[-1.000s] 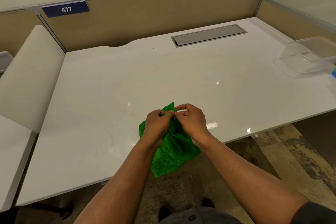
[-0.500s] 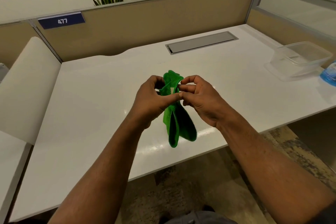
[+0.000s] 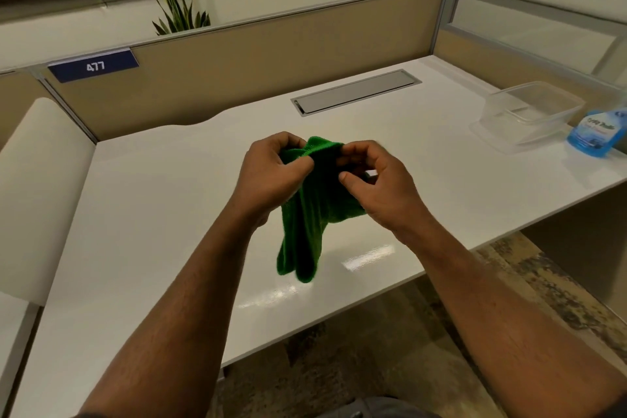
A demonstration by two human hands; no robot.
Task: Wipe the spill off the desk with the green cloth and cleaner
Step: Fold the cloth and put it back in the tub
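Observation:
The green cloth [image 3: 310, 214] hangs in the air above the white desk [image 3: 169, 200], bunched and drooping down. My left hand [image 3: 271, 176] pinches its upper left edge. My right hand [image 3: 376, 180] grips the upper right part, fingers curled around the fabric. A blue bottle of cleaner [image 3: 599, 132] stands at the desk's far right, away from both hands. I see no clear spill on the glossy desk top, only light reflections.
A clear plastic container [image 3: 529, 112] sits on its lid beside the cleaner. A grey cable hatch [image 3: 356, 91] lies at the back of the desk. Beige partitions enclose the back and right. The desk's front edge runs just below the cloth.
Both hands have lifted the cloth off the desk's front edge and raised it over the desk. The hands have moved slightly apart, spreading the top edge. The view has tilted up.

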